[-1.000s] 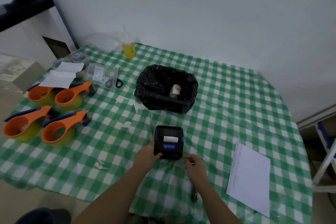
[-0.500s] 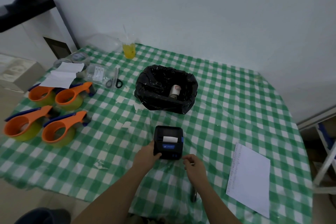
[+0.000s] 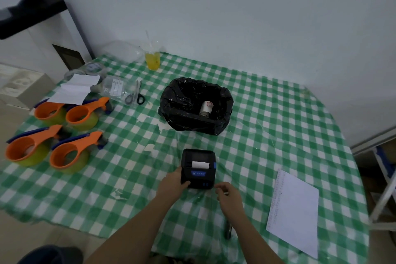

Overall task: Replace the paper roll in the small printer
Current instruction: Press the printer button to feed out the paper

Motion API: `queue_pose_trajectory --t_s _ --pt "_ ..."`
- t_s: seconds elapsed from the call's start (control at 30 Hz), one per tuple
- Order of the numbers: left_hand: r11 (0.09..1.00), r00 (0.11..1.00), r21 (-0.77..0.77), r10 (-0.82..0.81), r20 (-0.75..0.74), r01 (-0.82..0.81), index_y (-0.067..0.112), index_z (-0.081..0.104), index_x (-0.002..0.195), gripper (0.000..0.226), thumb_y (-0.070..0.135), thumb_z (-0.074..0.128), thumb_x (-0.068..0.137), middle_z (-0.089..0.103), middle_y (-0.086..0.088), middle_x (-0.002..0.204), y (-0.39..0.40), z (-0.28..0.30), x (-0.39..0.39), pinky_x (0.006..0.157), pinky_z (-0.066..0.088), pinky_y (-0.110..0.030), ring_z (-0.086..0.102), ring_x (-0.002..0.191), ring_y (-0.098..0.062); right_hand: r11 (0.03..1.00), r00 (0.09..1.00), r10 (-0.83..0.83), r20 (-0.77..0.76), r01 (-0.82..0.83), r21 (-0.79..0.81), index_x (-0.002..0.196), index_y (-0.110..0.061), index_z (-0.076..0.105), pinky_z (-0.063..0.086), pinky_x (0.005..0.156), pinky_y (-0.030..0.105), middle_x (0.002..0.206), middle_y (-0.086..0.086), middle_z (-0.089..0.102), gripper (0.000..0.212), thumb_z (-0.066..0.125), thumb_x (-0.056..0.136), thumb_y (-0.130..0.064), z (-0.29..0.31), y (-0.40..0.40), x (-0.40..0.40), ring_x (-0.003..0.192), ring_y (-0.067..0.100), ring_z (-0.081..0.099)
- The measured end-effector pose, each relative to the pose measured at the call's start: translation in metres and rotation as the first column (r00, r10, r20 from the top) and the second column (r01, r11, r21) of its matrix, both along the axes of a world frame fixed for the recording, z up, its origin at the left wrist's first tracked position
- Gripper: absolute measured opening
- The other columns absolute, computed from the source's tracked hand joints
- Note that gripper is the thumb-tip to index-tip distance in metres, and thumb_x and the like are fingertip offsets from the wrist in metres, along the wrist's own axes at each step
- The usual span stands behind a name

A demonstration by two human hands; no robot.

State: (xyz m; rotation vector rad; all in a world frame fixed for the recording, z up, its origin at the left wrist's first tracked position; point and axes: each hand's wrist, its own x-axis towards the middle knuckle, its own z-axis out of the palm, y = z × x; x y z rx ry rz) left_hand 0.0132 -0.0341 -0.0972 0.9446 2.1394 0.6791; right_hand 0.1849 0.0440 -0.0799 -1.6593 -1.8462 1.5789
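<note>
The left hand [image 3: 171, 186] grips the near left corner of the small black printer [image 3: 198, 168], its thumb pressed on the top face and the fingers wrapped round the side. The right hand [image 3: 228, 196] sits just beside the printer's near right corner, loosely curled with thumb and forefinger close together; whether it pinches anything or touches the casing cannot be told. A short tongue of white paper [image 3: 200, 164] shows at the printer's slot, above a blue label, and the lid looks closed.

Beyond the printer, farther from the person, stands a bin lined with a black plastic bag [image 3: 192, 120], and inside it lies a white roll [image 3: 206, 109]. To the right of the right hand, well apart from it, a white sheet [image 3: 295, 210] with faint writing along its left edge lies flat.

Everything rests on a table under a green and white checked cloth [image 3: 267, 135]. At the left side are four orange tape dispensers [image 3: 68, 152] in two pairs, with a folded white paper [image 3: 74, 90] behind them, then scissors [image 3: 135, 97] and some clear packets. A cup of yellow drink [image 3: 152, 61] stands at the far edge near the pale wall [image 3: 257, 17]. A white cabinet with a dark top [image 3: 32, 34] stands to the left of the table.
</note>
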Motion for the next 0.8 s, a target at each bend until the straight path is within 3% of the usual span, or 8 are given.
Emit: queue_pose_trajectory --t_s 0.8 --pt "1.000 1.000 -0.014 -0.015 -0.006 0.015 0.013 0.046 0.129 0.050 0.019 0.063 0.083 0.067 -0.014 0.116 0.0009 -0.0003 -0.0010 0.090 0.053 -0.044 0.063 0.107 -0.030 1.000 1.000 0.002 -0.028 -0.002 -0.005 0.075 -0.028 0.059 0.046 0.061 0.025 0.078 -0.001 0.062 0.028 0.050 0.090 -0.006 0.0014 0.0027 -0.0014 0.070 0.020 0.055"
